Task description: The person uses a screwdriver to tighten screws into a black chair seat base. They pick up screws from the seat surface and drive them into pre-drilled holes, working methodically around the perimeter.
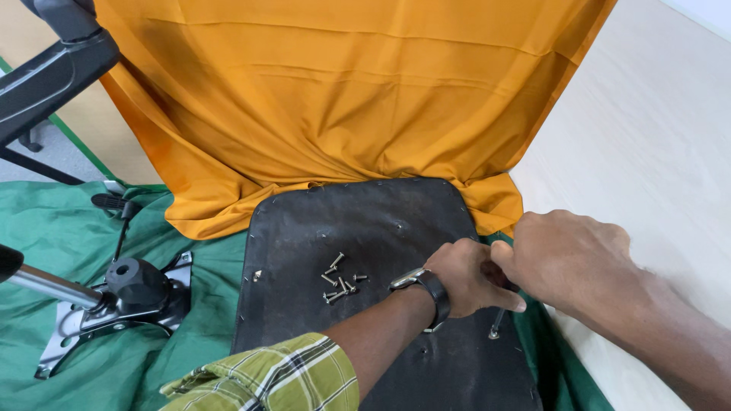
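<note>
we've got both hands on a thin metal tool [499, 318], left hand [466, 275] and right hand [567, 259] wrapped tight round its top, tip down on a screw [493, 333] near the right edge of the black seat underside [304, 251]. probably a hex key, hard to tell. a pile of loose screws [339, 280] sits mid-panel, so most look out already; this one's left. the chair mechanism [129, 293] lies off on the green cloth [46, 221].

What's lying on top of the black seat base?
Loose screws lie mid-panel on the seat base; one screw stands near both hands. The tool the fingers grip is mostly hidden.
</note>
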